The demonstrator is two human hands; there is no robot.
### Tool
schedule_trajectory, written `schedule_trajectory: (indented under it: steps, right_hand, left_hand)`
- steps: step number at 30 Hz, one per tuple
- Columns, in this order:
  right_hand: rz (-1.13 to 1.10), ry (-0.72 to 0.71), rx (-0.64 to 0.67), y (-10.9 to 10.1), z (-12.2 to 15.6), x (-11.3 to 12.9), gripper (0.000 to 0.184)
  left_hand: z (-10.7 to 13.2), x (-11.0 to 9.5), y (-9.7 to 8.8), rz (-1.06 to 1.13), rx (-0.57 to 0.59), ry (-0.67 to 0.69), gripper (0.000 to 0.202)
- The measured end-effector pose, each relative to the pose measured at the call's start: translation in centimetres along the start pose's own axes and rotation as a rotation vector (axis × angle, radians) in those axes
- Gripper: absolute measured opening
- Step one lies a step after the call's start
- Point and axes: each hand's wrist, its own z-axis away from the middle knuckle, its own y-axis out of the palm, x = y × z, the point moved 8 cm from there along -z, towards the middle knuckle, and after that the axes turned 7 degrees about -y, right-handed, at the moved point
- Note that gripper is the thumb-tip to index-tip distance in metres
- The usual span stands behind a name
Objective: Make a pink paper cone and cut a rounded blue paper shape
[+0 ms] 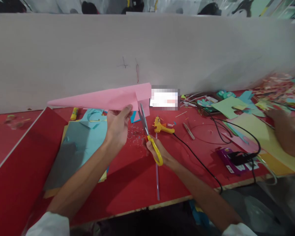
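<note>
Held up above the table is a long folded sheet of pink paper (98, 98), tapering to a point at the left. My left hand (118, 126) pinches its lower edge near the right end, thumb in front. In my right hand (157, 149) is a pair of scissors (154, 149) with yellow handles, its metal blades pointing up. The blades reach the paper's right end, where a flap hangs apart from the rest; whether they touch it I cannot tell. A yellow glue gun (162, 126) lies on the table just beyond my right hand.
Blue-grey paper sheets (81, 144) and a glue stick (74, 113) lie left, beside a red panel (27, 170). Rightward are a craft knife (188, 131), a purple power strip (232, 160) with black cables, green paper (232, 106) and another person's blurred hand (285, 127). A white wall (88, 49) stands behind.
</note>
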Motion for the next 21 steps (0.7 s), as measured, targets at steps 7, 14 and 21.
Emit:
schedule_trajectory:
  steps: [7, 14, 21]
  right_hand:
    - [0.067, 0.000, -0.041, -0.4, -0.3, 0.3, 0.061]
    - [0.169, 0.008, -0.074, -0.6, -0.4, 0.3, 0.044]
    - [0.251, 0.034, -0.127, -1.2, -0.4, -0.7, 0.042]
  left_hand:
    - [0.9, 0.5, 0.7, -0.053, 0.016, 0.003, 0.034]
    - [1.2, 0.4, 0.9, -0.107, 0.020, 0.025, 0.032]
    - [1.1, 0.6, 0.7, -0.092, 0.003, 0.012, 0.034]
